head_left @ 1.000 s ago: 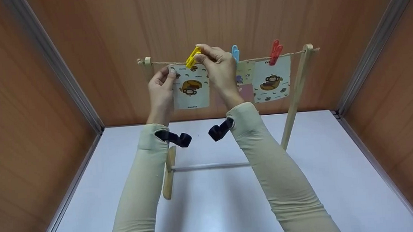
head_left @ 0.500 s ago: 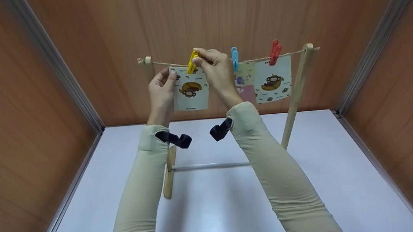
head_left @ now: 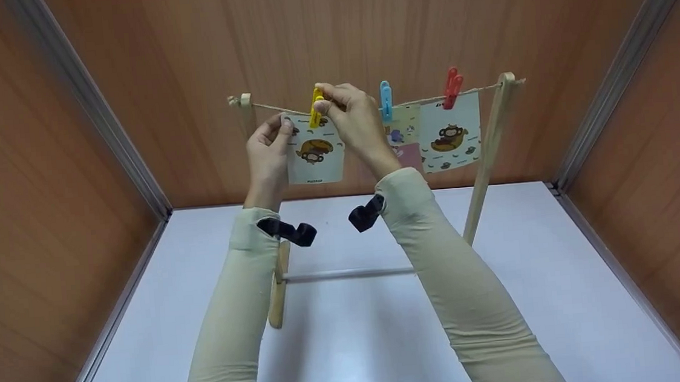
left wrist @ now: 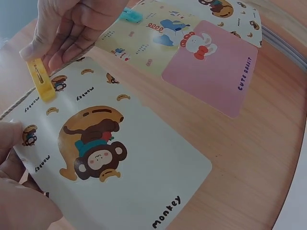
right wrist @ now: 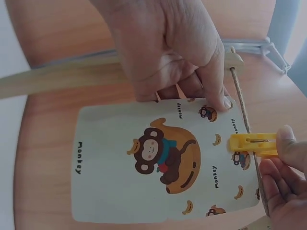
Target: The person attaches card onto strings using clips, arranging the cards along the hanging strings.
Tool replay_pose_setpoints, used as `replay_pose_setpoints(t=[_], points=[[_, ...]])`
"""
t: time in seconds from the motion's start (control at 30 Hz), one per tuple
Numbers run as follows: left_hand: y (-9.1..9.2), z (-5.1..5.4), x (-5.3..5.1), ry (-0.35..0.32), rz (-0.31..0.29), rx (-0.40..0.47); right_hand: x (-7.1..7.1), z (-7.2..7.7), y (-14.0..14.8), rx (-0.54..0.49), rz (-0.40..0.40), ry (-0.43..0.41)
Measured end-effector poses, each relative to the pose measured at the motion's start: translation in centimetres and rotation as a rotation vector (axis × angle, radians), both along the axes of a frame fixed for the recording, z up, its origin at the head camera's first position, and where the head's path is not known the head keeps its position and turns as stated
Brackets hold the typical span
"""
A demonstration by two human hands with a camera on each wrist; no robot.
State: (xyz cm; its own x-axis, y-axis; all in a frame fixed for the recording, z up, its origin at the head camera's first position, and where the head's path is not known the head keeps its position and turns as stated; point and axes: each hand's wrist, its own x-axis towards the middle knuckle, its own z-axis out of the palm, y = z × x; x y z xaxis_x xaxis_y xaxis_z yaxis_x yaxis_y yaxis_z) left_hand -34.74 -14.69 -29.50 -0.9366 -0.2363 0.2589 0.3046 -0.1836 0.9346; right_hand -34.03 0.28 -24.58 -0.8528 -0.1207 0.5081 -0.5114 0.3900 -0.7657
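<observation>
My left hand (head_left: 266, 160) pinches the upper left corner of a white card (head_left: 316, 171) printed with an upside-down monkey and banana. Between thumb and fingers, my right hand (head_left: 360, 119) grips a yellow clothespin (head_left: 315, 113). In the right wrist view the clothespin (right wrist: 244, 143) sits over the card's top edge at the rope (right wrist: 242, 103), its tip overlapping the printed face. The left wrist view shows the same card (left wrist: 148, 163) up close, hanging beside a card with yellow and pink halves (left wrist: 211, 72).
On the rope, a blue clothespin (head_left: 386, 101) holds the yellow-and-pink card (head_left: 406, 131), and a red clothespin (head_left: 452, 90) holds another monkey card (head_left: 451, 149). A wooden post (head_left: 486, 161) carries the rope's right end. A crossbar (head_left: 349, 273) runs low above the white table (head_left: 346, 348).
My right hand has brought the yellow clothespin slightly down and left, and it stands more upright. The rope sags more at the left, and the card is a little lower.
</observation>
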Motion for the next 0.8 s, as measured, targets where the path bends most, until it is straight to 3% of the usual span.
replay_pose_setpoints(t=[0.5,0.8], points=[[-0.3,-0.4,0.1,0.003,-0.024,-0.013,-0.2,-0.7,0.1,0.049,-0.013,0.040],[-0.7,-0.6,0.0,-0.025,-0.045,-0.037,-0.3,-1.1,0.2,-0.057,0.021,0.115]])
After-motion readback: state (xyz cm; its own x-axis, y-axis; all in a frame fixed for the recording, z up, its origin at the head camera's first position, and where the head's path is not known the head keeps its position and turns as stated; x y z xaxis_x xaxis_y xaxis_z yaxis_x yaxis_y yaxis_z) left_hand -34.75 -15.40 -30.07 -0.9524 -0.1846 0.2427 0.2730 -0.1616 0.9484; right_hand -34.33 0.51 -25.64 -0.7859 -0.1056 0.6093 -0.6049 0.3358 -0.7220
